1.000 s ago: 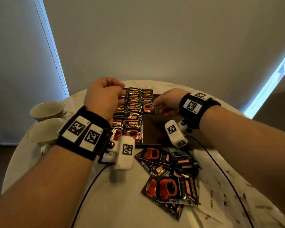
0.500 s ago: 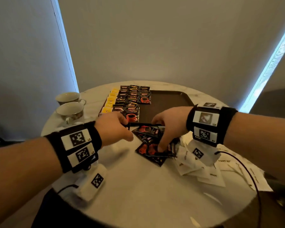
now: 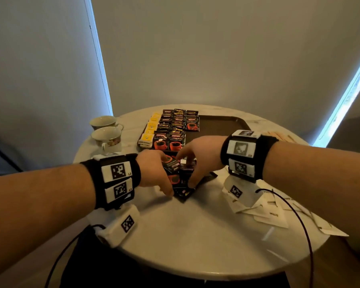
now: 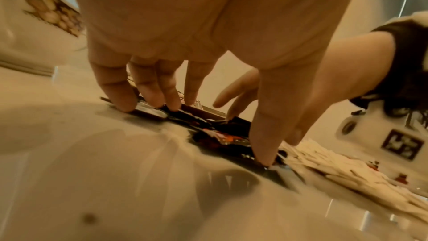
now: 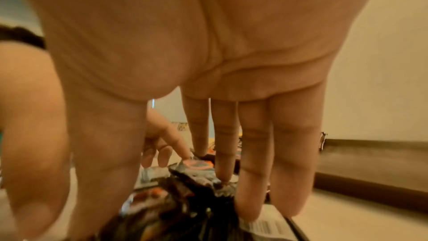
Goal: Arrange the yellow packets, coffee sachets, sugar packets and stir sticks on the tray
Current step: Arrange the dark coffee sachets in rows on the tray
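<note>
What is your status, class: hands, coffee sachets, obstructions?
Left hand, right hand: straight fingers pressing loose coffee sachets together on table. Tray right side bare. Sugar packets beside right wrist.

Far side of table: tray. On tray's left part: sachet rows, with packet column along their left edge. Left of tray: two cups, one behind other. Just before tray, on table: loose sachet pile, between left hand and right hand. Right of pile: scattered paper packets. Right of tray: probably sticks.
</note>
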`<state>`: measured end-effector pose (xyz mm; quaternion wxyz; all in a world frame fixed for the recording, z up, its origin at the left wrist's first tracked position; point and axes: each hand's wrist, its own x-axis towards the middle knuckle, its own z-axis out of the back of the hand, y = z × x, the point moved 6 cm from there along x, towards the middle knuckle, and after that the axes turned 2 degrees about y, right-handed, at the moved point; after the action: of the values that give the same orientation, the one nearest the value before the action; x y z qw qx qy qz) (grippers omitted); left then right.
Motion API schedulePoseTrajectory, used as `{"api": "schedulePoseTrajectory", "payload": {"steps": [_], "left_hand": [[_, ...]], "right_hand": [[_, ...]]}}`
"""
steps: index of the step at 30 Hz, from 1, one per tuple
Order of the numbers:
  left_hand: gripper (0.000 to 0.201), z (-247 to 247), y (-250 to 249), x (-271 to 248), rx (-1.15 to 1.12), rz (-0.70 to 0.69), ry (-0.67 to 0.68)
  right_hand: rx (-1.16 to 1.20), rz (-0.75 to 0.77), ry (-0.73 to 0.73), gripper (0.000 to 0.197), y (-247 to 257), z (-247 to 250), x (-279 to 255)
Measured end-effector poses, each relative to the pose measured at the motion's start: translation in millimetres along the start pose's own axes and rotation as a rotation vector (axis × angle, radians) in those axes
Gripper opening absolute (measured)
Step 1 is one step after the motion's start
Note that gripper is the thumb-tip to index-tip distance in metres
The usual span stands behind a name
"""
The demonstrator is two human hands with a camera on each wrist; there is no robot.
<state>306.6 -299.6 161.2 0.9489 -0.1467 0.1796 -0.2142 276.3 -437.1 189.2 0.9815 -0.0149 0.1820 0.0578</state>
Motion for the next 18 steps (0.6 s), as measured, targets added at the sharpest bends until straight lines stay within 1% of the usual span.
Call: {"api": "schedulePoseTrajectory", "payload": {"steps": [2, 3, 6, 8, 11, 12, 15, 16, 18], "left_hand": [[0.115, 4.3, 9.0, 1.8, 0.052, 0.024, -0.031], [0.117, 5.1, 11.9, 2.5, 0.065, 0.025, -0.023], [0.118, 0.7, 12.7, 3.2, 0.032, 0.002, 0.069], [0.118, -2.0, 10.7, 6.1, 0.033, 0.0, 0.098], [0.124, -2.8, 11.2, 13.7, 0.078, -0.003, 0.077], [0.125, -2.3, 11.6, 14.5, 0.094, 0.0, 0.069], [0.115, -0.9, 12.3, 14.4, 0.108, 0.004, 0.061], [0.11, -1.0, 12.0, 14.0, 0.093, -0.003, 0.068], [0.101, -0.6, 11.3, 14.1, 0.062, -0.015, 0.077]], "right_hand": [[0.098, -0.039, 0.012, 0.084, -8.5, 5.7, -4.0], [0.089, -0.068, 0.028, 0.081, -13.3, 6.6, -6.2], [-0.061, -0.125, 0.095, 0.074, -19.5, -2.1, -6.7], [-0.069, -0.096, 0.113, 0.069, -14.0, -10.0, -2.5], [-0.068, -0.022, 0.107, 0.063, 1.4, -11.2, 4.5], [-0.05, -0.013, 0.113, 0.063, 4.6, -11.1, 6.8], [0.021, -0.027, 0.112, 0.078, 8.6, -9.0, 10.6], [-0.001, -0.031, 0.104, 0.081, 9.7, -8.5, 11.9], [-0.069, -0.024, 0.091, 0.08, 13.7, -8.8, 15.2]]}}
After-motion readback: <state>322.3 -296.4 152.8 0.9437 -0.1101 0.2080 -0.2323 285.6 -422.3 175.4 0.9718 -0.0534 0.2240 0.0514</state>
